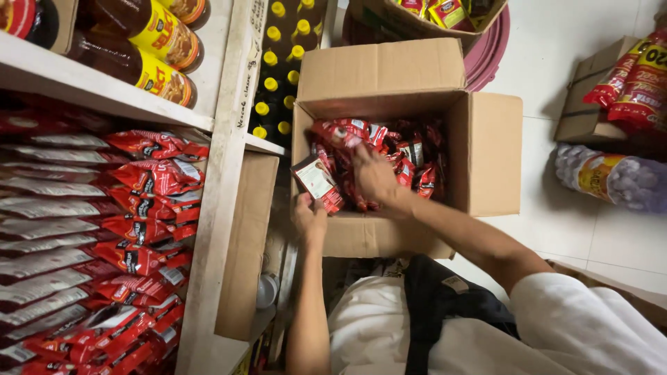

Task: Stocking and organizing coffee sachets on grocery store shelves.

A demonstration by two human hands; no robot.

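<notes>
Sachets, red w/ white labels: a small stack (318,182) sits at the front-left edge of the open cardboard box (486,153), pinched from below by the left hand (310,217), fingers curled on it. Right hand (374,175) is deeper inside, fingers bent down into the loose red sachets (417,167); can't tell if it grips any. Left of the box, white shelving (222,173) carries rows of the same packets (149,208), w/ yellow-capped bottles (281,76) behind.

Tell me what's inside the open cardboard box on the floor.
The cardboard box holds a heap of red sachet packs. The right hand reaches into them; the left hand holds one pack at the edge. Lower layers and the bottom are covered.
</notes>
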